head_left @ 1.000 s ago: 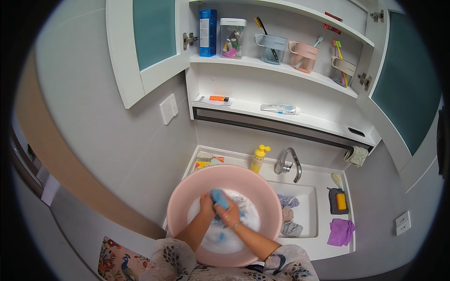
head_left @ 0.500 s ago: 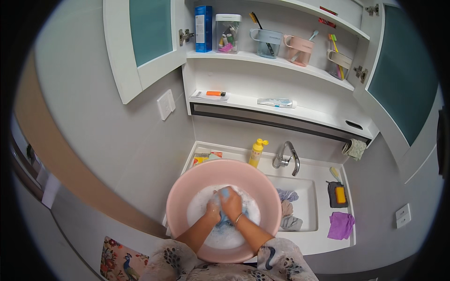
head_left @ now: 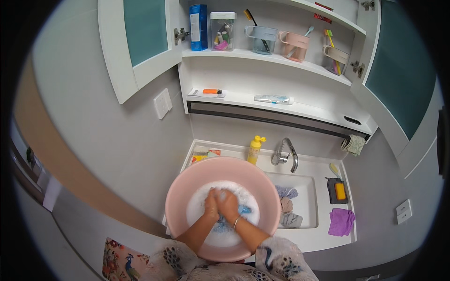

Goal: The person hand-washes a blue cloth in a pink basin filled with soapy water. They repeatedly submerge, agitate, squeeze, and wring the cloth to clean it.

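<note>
Pressing left hand [head_left: 211, 204] close against right hand [head_left: 228, 204], low over the white suds [head_left: 229, 240] in the middle of a pink basin [head_left: 269, 206]. Curving the fingers inward toward each other, with the tips blurred. Cannot tell from here about any pinch on cloth between the palms. In the foam, a wet blue cloth [head_left: 244, 209] — partly hidden, showing just beside the right hand and again below, between the wrists. On the right wrist, a thin bracelet [head_left: 236, 222]; on both arms, patterned sleeves [head_left: 283, 257].

Right of the basin, a white sink [head_left: 305, 201] with crumpled clothes [head_left: 291, 220] in purple-grey, beige and grey along its left side. Behind the sink, a curved metal tap [head_left: 292, 157], and to its left a yellow bottle [head_left: 254, 151], upright behind the basin. On the counter [head_left: 318, 239] at far right, from back to front: a brush [head_left: 334, 169], yellow soap [head_left: 340, 191] on a dark pouch [head_left: 331, 189], then a spread purple cloth [head_left: 341, 222]. Above — on the low shelf — a toothpaste tube [head_left: 273, 99] and an orange lighter [head_left: 212, 92].
</note>
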`<state>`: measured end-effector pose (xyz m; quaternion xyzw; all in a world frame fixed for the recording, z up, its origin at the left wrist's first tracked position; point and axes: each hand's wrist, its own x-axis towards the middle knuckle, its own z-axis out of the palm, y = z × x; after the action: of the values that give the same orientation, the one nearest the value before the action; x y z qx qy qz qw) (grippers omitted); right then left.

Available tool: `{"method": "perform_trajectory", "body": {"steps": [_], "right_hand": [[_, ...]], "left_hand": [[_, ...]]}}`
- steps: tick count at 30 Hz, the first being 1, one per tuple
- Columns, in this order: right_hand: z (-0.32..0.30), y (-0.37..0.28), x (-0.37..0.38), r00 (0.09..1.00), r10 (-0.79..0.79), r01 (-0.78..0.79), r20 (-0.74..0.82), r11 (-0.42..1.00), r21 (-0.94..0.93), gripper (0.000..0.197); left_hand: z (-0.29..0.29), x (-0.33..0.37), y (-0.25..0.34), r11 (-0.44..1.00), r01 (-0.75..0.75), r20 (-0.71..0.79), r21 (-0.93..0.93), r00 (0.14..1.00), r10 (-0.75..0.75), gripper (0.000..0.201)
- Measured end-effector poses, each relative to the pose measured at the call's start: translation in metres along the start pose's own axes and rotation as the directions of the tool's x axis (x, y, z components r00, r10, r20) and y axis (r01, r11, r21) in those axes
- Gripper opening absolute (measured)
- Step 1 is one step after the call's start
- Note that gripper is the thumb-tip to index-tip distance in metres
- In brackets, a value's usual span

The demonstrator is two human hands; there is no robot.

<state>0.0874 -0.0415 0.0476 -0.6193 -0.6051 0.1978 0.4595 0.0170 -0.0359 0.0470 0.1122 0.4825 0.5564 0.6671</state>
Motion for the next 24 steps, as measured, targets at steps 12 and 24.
{"method": "perform_trajectory", "body": {"steps": [12, 24], "right_hand": [[-0.024, 0.006, 0.024, 0.995, -0.024, 0.035, 0.095, 0.992, -0.124, 0.023], [-0.039, 0.086, 0.048, 0.856, 0.186, -0.302, 0.482, 0.937, 0.176, 0.029]], "left_hand": [[0.01, -0.009, 0.009, 0.891, 0.439, 0.366, 0.113, 0.816, -0.448, 0.058], [-0.043, 0.052, 0.032, 0.976, -0.073, 0.242, 0.205, 0.97, 0.022, 0.04]]}}
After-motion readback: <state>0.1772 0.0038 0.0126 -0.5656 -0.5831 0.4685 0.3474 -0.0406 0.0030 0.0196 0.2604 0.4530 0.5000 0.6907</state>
